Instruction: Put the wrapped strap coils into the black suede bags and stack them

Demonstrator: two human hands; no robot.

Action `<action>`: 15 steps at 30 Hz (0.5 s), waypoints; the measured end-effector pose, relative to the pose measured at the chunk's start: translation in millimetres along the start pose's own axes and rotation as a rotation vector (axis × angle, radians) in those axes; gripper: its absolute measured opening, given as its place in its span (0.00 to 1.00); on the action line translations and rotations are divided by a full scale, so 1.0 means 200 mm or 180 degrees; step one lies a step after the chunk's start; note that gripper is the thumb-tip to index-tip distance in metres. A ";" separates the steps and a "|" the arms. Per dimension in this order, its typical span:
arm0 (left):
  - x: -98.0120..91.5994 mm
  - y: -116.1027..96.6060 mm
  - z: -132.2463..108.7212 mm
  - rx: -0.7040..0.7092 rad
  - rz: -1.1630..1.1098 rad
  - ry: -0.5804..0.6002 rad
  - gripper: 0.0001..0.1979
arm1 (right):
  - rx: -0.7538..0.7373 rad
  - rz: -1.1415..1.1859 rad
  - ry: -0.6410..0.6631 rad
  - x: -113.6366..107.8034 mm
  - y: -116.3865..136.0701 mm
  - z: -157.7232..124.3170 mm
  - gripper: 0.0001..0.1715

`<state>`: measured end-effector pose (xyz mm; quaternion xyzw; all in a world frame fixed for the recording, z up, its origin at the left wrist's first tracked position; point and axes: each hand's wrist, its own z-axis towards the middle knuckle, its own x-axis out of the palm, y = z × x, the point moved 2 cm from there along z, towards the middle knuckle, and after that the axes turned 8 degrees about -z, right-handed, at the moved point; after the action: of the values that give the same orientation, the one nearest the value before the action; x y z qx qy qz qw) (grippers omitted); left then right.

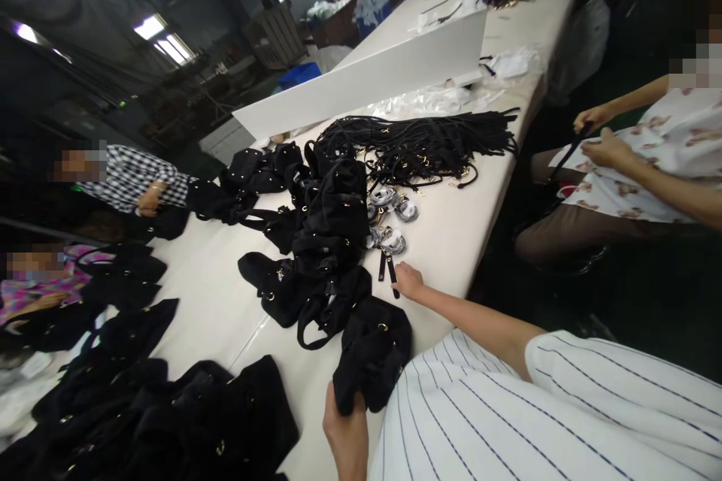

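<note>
My left hand (345,430) is closed on the lower edge of a black fabric bag (372,353) lying at the near table edge. My right hand (407,279) reaches out to a pair of short black strap tabs (386,268) on the white table (451,240); its fingers are curled and pinch the end of one tab. A heap of similar black bags (327,233) with small gold fittings lies just left of that hand. Small clear packets of metal hardware (390,219) sit just beyond the tabs.
A thick bundle of long black straps (429,144) lies farther up the table, with a tilted white board (366,79) behind it. More black bags (169,413) cover the near left. Two people sit at the left side and one person (637,165) handles a strap at the right.
</note>
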<state>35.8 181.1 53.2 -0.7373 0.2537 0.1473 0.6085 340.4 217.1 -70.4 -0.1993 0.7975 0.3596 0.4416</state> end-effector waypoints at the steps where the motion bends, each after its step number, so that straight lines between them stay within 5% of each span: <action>1: 0.00 0.00 -0.01 -0.0070 0.0016 -0.0028 0.18 | -0.0037 -0.0053 0.0016 0.02 0.02 0.01 0.20; 8: 0.05 -0.05 -0.01 -0.0143 0.0122 0.0018 0.17 | -0.0525 -0.0410 0.0231 0.11 0.05 0.07 0.10; 15: 0.09 0.05 0.05 0.0070 0.0374 -0.0307 0.15 | -0.1476 -0.0664 -0.0080 0.00 0.11 0.20 0.24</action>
<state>46.6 185.5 33.0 -0.7065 0.2685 0.2153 0.6184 349.3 260.5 -75.0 -0.3719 0.6633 0.4878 0.4286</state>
